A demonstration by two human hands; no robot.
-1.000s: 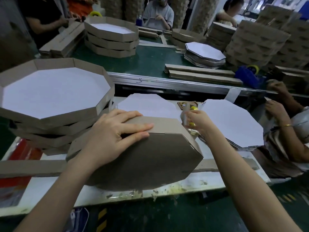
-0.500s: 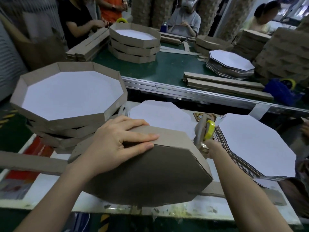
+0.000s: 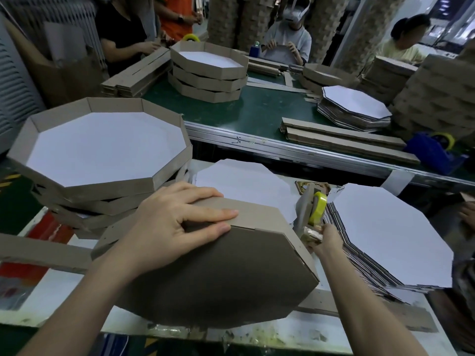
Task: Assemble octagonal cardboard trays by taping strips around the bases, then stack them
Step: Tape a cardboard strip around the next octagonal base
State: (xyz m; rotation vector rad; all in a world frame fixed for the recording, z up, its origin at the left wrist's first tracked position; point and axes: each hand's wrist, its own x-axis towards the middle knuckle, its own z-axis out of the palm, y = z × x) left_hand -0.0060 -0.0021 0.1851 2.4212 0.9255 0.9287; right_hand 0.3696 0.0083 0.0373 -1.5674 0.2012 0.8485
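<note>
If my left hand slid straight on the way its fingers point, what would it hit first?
Probably the tape dispenser in the right hand, past the corner of the tray; depth is unclear.

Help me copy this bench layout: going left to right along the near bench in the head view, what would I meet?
In order: stack of finished trays → tray being taped, bottom up → tape dispenser → pile of flat octagonal bases.
</note>
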